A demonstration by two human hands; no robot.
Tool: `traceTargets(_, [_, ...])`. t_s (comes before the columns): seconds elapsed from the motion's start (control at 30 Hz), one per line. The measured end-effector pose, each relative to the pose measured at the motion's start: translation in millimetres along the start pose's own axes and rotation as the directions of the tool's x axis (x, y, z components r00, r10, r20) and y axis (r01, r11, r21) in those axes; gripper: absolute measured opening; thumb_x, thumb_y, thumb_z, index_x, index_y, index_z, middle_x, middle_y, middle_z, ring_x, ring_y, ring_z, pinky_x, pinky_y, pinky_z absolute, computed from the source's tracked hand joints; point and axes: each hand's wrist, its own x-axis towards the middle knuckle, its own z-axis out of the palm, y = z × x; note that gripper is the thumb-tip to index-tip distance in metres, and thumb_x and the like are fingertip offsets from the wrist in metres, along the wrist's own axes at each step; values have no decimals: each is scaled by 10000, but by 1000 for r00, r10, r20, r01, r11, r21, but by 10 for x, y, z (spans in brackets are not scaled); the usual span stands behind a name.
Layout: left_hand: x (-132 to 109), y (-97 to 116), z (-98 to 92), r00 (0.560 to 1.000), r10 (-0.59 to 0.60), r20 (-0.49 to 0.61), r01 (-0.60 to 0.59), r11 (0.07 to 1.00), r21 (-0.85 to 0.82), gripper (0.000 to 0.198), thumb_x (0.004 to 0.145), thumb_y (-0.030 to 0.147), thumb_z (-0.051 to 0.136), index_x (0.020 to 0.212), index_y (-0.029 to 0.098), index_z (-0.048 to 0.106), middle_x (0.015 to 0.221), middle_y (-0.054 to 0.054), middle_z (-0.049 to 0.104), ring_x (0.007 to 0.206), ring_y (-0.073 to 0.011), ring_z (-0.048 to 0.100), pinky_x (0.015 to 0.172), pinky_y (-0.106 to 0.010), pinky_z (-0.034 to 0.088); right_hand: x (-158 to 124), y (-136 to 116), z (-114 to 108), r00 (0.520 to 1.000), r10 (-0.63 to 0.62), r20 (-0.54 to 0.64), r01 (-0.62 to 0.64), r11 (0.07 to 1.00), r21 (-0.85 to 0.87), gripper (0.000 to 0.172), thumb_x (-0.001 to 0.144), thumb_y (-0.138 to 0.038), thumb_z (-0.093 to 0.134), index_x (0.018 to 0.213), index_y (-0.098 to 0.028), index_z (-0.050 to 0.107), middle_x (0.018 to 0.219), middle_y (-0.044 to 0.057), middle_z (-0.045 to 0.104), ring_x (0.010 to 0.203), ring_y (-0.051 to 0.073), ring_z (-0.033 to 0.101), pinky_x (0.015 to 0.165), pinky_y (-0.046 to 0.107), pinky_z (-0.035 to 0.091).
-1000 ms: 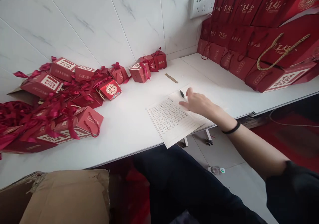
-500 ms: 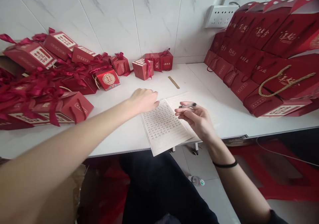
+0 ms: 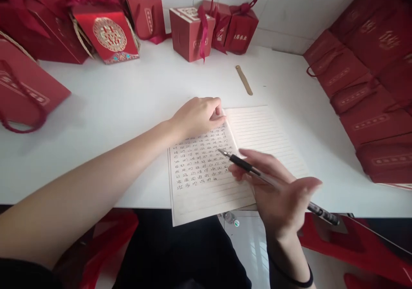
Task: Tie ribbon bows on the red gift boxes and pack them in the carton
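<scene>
Presses the left hand (image 3: 199, 115), fingers loosely curled under, onto the far corner of a cream ruled paper sheet (image 3: 199, 186) filled with rows of small handwritten numbers. Grips a slim black pen with a clear barrel (image 3: 249, 168) in the right hand (image 3: 277, 192), thumb and fingers closed round it, tip aimed far and left above the lower written rows; cannot tell whether tip meets paper, that hand being blurred. Has the sheet lying on a white surface (image 3: 128, 104), near edge hanging past the rim, right side touching a blank lined page (image 3: 264, 134). Wears a thin black band (image 3: 305, 280) on the right wrist. Beyond the blank page, apart from it, a narrow gold strip (image 3: 244, 79) lying flat. Along the far wall, small red gift boxes tied with dark red ribbon (image 3: 189, 31); far left, a red box with a round gold emblem (image 3: 107, 36). At right, stacked red paper bags with cord handles (image 3: 363, 91).
</scene>
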Motion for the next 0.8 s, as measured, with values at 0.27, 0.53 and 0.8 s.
traceTargets(0.27, [-4,31,-23,995,-59,78,57,998,33,346,737,477,635,923,190,582,816,0,587,865,-204,587,797,-337,425,23,-72,70,995,3,-98,-36,943,-332,204,819,-262,674,684,-209,531,541,-48,517,427,74,462,352,180,348])
traceTargets(0.53, [-52,131,-53,997,-50,64,40,990,135,408,815,506,552,1016,152,575,892,-11,572,903,-171,579,886,-345,408,24,-124,94,996,-6,-91,-45,836,-548,349,852,-161,571,543,-207,414,456,-52,406,382,59,330,311,183,268])
traceTargets(0.8, [-29,108,-38,993,-101,59,101,995,6,333,755,465,593,953,197,595,877,20,556,997,-237,608,812,-333,428,42,-101,91,995,-57,-79,-7,770,-639,356,829,-204,605,522,-206,427,429,-55,370,368,62,318,311,182,254])
